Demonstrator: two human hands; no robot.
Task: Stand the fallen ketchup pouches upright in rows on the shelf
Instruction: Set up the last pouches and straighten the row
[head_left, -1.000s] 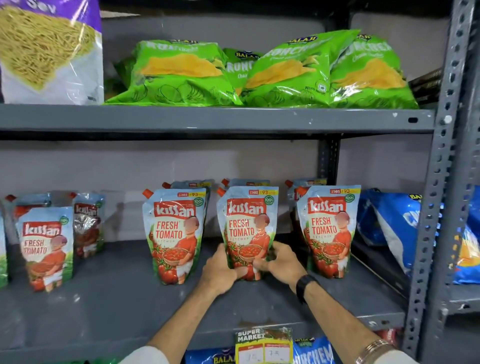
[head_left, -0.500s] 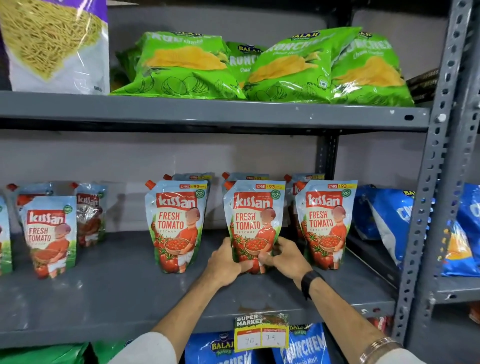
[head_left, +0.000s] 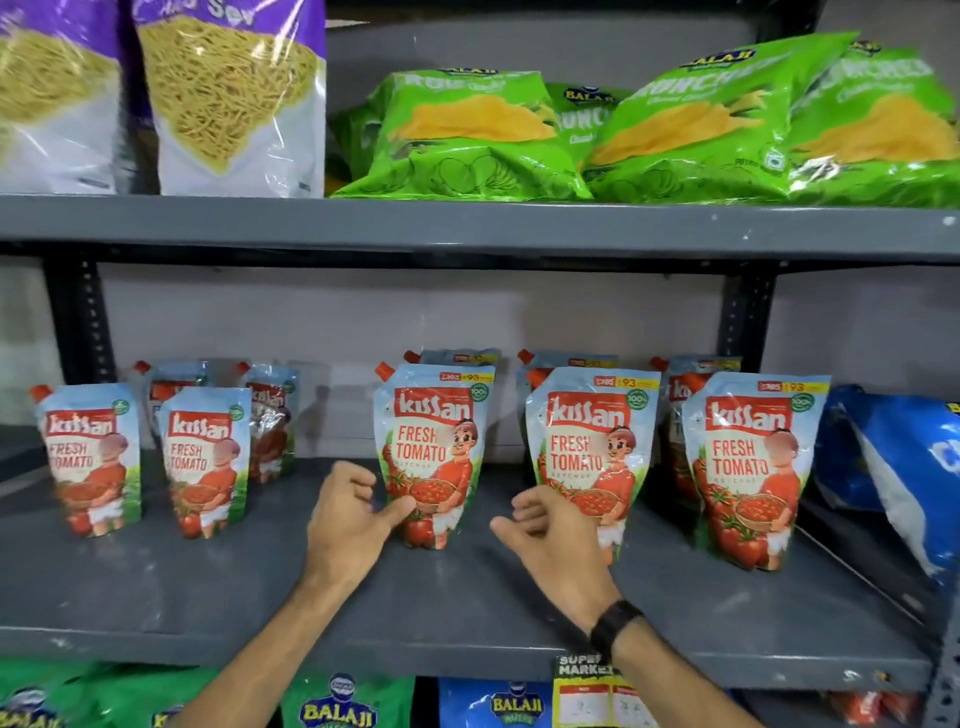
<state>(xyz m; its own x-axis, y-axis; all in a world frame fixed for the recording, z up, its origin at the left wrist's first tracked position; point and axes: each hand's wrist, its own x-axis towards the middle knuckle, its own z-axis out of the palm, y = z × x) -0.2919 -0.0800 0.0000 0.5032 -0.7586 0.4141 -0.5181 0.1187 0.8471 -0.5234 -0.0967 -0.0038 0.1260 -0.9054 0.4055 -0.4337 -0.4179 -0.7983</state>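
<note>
Several Kissan ketchup pouches stand upright on the grey shelf (head_left: 467, 613). At centre and right, three form a front row: one (head_left: 434, 447), a middle one (head_left: 592, 452) and a right one (head_left: 748, 467), with more pouches (head_left: 571, 361) close behind them. At the left stands a smaller group (head_left: 202, 462). My left hand (head_left: 348, 525) hovers loosely curled, its thumb at the lower left corner of the first front pouch. My right hand (head_left: 550, 540) is loosely curled in front of the middle pouch's lower left. Neither hand holds anything.
Green chip bags (head_left: 467, 135) and sev bags (head_left: 228, 98) fill the upper shelf. A blue bag (head_left: 904, 467) lies at the right end of this shelf. A yellow price tag (head_left: 592, 696) hangs on the shelf's front edge. Snack bags sit on the shelf below.
Both hands have let go of the middle front pouch and drawn back and to the left. That pouch stays upright. The view has shifted left.
</note>
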